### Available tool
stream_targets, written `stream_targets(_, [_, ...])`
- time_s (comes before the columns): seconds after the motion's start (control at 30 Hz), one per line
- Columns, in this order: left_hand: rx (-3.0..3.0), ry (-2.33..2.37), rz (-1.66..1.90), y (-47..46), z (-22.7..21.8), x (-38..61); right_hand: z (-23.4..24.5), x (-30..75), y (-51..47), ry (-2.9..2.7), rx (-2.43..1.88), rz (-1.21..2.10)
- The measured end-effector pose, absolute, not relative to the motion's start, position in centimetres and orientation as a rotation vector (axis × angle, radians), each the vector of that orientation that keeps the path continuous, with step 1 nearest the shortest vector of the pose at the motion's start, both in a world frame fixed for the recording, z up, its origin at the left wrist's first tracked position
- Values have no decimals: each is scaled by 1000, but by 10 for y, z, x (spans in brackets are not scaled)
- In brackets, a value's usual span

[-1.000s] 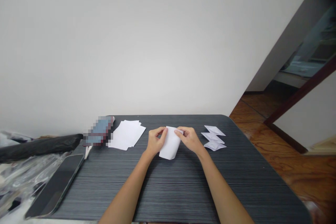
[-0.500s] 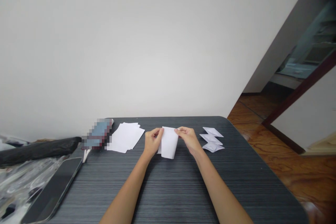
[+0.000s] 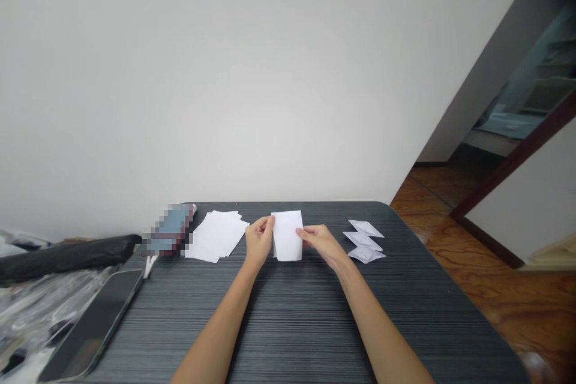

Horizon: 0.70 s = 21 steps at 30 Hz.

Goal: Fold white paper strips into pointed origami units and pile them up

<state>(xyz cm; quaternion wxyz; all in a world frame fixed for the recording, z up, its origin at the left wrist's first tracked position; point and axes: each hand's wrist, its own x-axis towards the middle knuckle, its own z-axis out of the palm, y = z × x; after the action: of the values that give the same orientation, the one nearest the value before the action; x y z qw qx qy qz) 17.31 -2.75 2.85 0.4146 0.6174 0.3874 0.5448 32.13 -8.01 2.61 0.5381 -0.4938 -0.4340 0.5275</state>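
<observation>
I hold a white sheet of paper (image 3: pixel 288 234) upright over the middle of the dark striped table (image 3: pixel 292 324). My left hand (image 3: pixel 258 243) pinches its left edge, fingers closed. At the sheet's right edge, lower down, my right hand (image 3: pixel 320 243) pinches it as well. A loose stack of blank white sheets (image 3: pixel 216 235) lies just left of my left hand. Three folded white paper shapes (image 3: pixel 365 240) lie to the right of my right hand.
A dark phone (image 3: pixel 92 327) lies at the table's left front edge. A blurred blue object (image 3: pixel 170 229) sits at the back left. A long black item (image 3: pixel 63 257) and clear plastic (image 3: pixel 27 312) lie off the left side. Wooden floor (image 3: pixel 508 294) is on the right.
The sheet has turned from slanted to upright and squared. My right hand slid from the top edge down to the right edge; my left hand shifted slightly left.
</observation>
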Motion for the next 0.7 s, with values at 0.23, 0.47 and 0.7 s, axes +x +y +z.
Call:
stream_targets(0.23, [1489, 1052, 1468, -24, 34, 170, 31, 314, -84, -1103, -1219, 1259])
stream_targets(0.47, [1541, 1134, 1488, -22, 35, 164, 31, 312, -87, -1191, -1121, 1488])
stream_targets(0.7, [1478, 1250, 1590, -7, 27, 152, 28, 337, -89, -1247, -1160, 1593])
